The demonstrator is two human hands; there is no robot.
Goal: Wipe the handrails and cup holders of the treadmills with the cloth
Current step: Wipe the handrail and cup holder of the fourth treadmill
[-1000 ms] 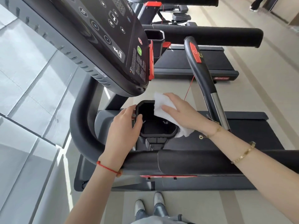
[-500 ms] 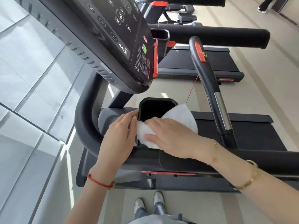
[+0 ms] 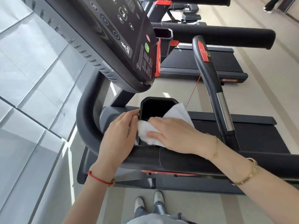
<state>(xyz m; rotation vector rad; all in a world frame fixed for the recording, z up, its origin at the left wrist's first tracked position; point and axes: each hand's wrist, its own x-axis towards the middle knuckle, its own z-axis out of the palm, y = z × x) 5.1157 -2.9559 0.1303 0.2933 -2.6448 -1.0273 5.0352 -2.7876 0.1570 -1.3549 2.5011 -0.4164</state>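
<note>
At cup holder (image 3: 146,102), right hand (image 3: 174,131) pressing cloth (image 3: 144,130)

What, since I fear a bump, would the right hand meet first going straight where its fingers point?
Probably the left hand at the cup holder, just past the cloth; depth unclear.

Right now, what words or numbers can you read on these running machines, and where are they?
"+": seemingly, in a round button on the black treadmill console.
White small-print block beside the green oval button: too small to read.
Red oval brand badge on the far treadmill's deck end: blurred, unreadable.
Grey sticker on the console's edge: unreadable.
Nothing else legible.
</note>
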